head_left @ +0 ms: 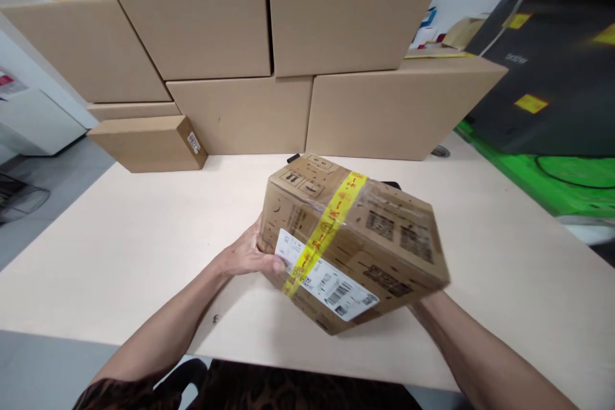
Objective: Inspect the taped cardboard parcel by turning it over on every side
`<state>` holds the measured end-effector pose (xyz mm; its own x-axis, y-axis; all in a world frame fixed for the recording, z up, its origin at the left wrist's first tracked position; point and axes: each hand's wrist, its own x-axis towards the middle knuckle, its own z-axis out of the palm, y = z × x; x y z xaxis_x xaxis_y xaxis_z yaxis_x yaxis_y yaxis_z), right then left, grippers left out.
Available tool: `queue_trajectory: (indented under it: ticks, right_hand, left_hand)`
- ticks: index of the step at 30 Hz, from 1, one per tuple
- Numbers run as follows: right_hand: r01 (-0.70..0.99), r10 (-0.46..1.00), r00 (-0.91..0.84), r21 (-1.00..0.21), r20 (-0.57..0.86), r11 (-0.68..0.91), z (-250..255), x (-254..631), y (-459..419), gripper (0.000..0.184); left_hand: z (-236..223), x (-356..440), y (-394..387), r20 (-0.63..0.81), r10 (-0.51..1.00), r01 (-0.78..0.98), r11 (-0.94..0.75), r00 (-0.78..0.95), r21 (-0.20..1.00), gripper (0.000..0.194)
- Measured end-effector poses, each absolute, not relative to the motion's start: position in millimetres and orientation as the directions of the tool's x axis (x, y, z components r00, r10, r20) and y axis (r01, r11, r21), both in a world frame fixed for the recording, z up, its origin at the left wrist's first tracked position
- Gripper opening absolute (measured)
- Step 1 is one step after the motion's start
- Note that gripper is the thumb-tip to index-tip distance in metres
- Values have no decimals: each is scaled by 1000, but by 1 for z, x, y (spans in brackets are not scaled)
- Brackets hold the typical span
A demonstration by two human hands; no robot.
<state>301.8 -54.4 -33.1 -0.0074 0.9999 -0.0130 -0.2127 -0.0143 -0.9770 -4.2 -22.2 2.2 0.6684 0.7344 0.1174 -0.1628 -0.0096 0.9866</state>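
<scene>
I hold a brown cardboard parcel [369, 230] tilted above the pale table [120, 250]. A yellow printed tape strip runs across it, and a white shipping label with barcodes sits on its near face. My left hand [247, 253] grips the parcel's left corner, thumb pressed on the label edge. My right hand is hidden under the parcel's right side; only the forearm [475, 359] shows, reaching beneath it.
Large plain cardboard boxes [240, 112] are stacked along the table's far edge, with a small flat box [148, 141] at the left. A black and green machine [552, 77] stands at the right. A small dark object [293, 157] lies behind the parcel.
</scene>
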Motion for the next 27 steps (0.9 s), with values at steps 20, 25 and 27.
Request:
queue_trajectory:
  ticks: [20,25,27]
  right_hand:
    - [-492,988,149,-865,29,100,-31,284,0,45]
    - [-425,979,201,-897,35,120,-31,292,5,47]
    - [-417,981,191,-901,37,116,-30,292,5,48]
  left_hand:
    - [36,-47,-12,364,787,589,-615,498,525,131]
    - [37,-43,-14,484,762,590,-643,431,488,122]
    - [44,-45,-18,548,721,606,-675,423,421,116]
